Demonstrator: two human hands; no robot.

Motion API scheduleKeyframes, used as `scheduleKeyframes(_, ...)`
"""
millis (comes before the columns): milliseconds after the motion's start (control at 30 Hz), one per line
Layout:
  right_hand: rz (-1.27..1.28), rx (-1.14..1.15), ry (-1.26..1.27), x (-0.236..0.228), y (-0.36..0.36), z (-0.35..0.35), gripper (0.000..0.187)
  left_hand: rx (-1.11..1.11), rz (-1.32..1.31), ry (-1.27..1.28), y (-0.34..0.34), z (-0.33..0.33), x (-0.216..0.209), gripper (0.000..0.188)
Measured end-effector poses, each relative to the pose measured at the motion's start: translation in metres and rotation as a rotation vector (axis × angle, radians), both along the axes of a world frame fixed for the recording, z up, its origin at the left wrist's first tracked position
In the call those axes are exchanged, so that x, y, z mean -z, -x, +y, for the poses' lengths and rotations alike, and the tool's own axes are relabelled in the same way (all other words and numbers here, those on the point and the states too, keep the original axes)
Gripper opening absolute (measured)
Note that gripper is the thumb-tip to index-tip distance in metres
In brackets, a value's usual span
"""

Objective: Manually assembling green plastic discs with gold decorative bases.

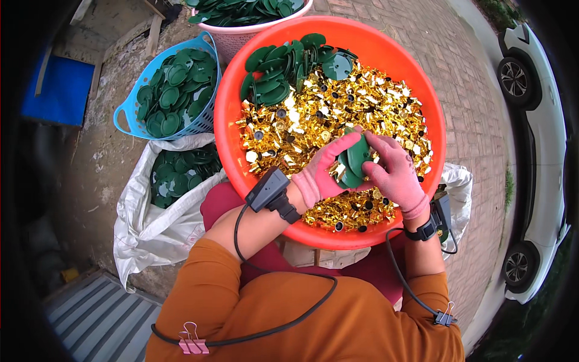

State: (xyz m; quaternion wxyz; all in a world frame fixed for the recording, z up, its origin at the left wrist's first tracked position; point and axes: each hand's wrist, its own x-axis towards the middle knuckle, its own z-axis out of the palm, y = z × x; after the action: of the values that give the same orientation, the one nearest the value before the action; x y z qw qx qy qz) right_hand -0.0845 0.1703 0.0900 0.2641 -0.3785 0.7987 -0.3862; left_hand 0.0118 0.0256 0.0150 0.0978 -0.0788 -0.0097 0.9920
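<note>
Both my hands wear pink gloves and meet over a large orange basin [225,120]. My left hand [325,169] is closed round a few green plastic discs [356,160], which stand on edge between the palms. My right hand [395,172] grips the same discs from the right, thumb and fingers bent against them. A small gold piece shows by the left fingers, partly hidden. Below lies a bed of shiny gold foil-like pieces [295,114] mixed with small black round caps [258,135]. More green discs [271,66] are heaped at the basin's far left side.
Left of the basin stand a blue basket [123,114] and a white woven sack [142,205], both holding green discs. A pink basket [226,37] of discs is behind. Cables [289,321] run from the wrist devices across my front. A white car [546,157] is parked at right.
</note>
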Motion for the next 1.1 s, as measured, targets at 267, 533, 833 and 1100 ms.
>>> scheduleKeyframes(267, 0.138, 0.103, 0.068, 0.002, -0.016, -0.003, 0.055, -0.007, -0.008, 0.044, 0.005, -0.003, 0.008, 0.029)
scheduleKeyframes(533, 0.499, -0.257, 0.2, 0.002, -0.043, -0.022, 0.045, -0.042, -0.016, -0.015, 0.008, -0.007, 0.024, 0.034)
scheduleKeyframes(833, -0.229, 0.142, 0.39, 0.005, -0.02, 0.003, 0.016, -0.157, 0.047, 0.063, 0.003, -0.011, -0.001, 0.039)
scheduleKeyframes(1100, -0.055, 0.118, 0.277, 0.018, 0.0, -0.01, 0.025, 0.104, -0.034, 0.345, -0.014, -0.026, 0.0, 0.04)
